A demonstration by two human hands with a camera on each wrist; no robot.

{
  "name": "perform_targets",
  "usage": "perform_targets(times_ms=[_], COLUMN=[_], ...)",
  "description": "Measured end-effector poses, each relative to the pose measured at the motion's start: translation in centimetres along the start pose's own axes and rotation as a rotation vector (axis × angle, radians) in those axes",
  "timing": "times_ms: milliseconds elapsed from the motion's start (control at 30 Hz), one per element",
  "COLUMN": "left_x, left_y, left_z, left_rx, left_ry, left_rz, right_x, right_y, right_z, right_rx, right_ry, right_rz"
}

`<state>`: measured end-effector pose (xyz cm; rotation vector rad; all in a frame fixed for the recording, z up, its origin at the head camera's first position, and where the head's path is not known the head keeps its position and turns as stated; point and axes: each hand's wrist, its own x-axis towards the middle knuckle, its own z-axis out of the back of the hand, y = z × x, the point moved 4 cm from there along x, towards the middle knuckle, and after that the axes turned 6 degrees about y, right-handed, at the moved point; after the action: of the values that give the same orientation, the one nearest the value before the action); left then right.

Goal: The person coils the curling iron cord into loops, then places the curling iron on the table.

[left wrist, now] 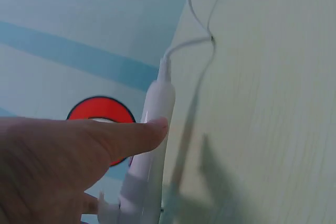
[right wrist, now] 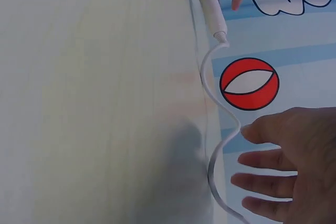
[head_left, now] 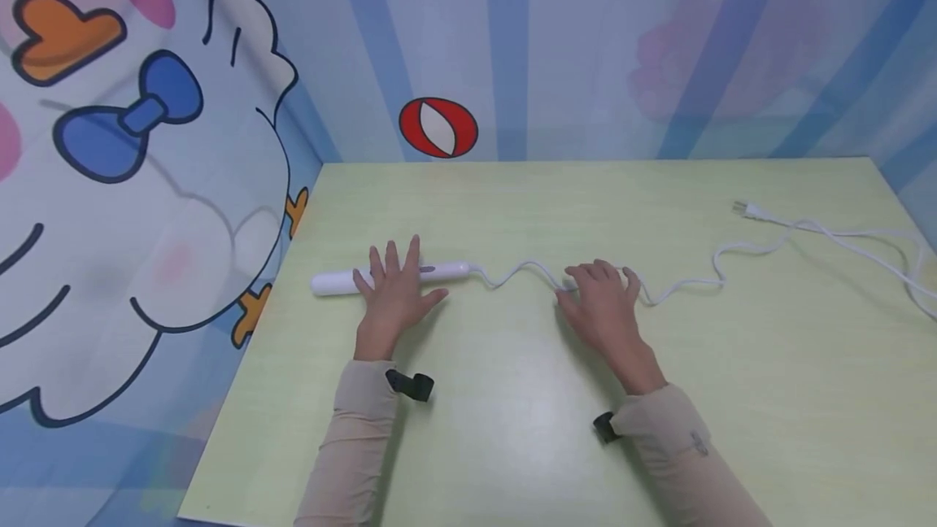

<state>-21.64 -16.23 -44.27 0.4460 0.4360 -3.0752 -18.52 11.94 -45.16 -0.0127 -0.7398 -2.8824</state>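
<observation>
A white wand-shaped appliance, like a hair iron (head_left: pixel 335 283), lies lengthwise on the left of the table. Spread across its middle is my left hand (head_left: pixel 395 299), fingers straight and thumb out to the side. In the left wrist view the thumb (left wrist: pixel 139 136) overlaps the handle (left wrist: pixel 160 98) below the cord end. My right hand (head_left: pixel 607 311) is over the white power cord (head_left: pixel 538 264), to the right of the iron. Its fingers (right wrist: pixel 265 184) are loosely extended in the right wrist view, the thumb tip right at the cord (right wrist: pixel 211 169).
The cord runs in waves to the right and loops near the table's right edge, where its two-prong plug (head_left: pixel 748 210) lies. A pale yellow-green table (head_left: pixel 512 446) meets a cartoon-printed wall (head_left: pixel 586 47) at its back and left. Both wrists wear small black cameras (head_left: pixel 413 386).
</observation>
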Motion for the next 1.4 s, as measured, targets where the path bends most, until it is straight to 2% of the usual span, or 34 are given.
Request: perform_targets(times_ms=[167,267,500,733,1033,1200,1400], left_x=[0.4,0.5,0.9,1.4,1.7,1.4,0.8], left_y=[2.3,3.4,4.6,5.3,6.3,6.4,5.0], left_z=[0.6,0.9,1.2,1.2,1.2,1.9,3.2], left_rx=[-0.031,-0.046,-0.021,-0.002,0.001,-0.081,-0.151], left_ry=[0.011,0.015,0.016,-0.007,-0.021,-0.044,-0.054], left_rz=[0.023,0.029,-0.007,-0.051,-0.105,-0.121,-0.206], right_x=[0.4,0.6,1.0,1.2,1.4,1.5,1.5], right_y=[0.0,0.0,0.0,-0.3,-0.7,-0.6,-0.5], right_z=[-0.4,-0.6,-0.7,-0.9,-0.9,-0.9,-0.8], right_rx=[0.000,0.002,-0.006,-0.006,0.124,0.161,0.176], right_ry=[-0.033,-0.021,-0.015,-0.037,0.102,0.154,0.197], right_rz=[0.002,0.007,0.019,0.094,0.078,0.097,0.114])
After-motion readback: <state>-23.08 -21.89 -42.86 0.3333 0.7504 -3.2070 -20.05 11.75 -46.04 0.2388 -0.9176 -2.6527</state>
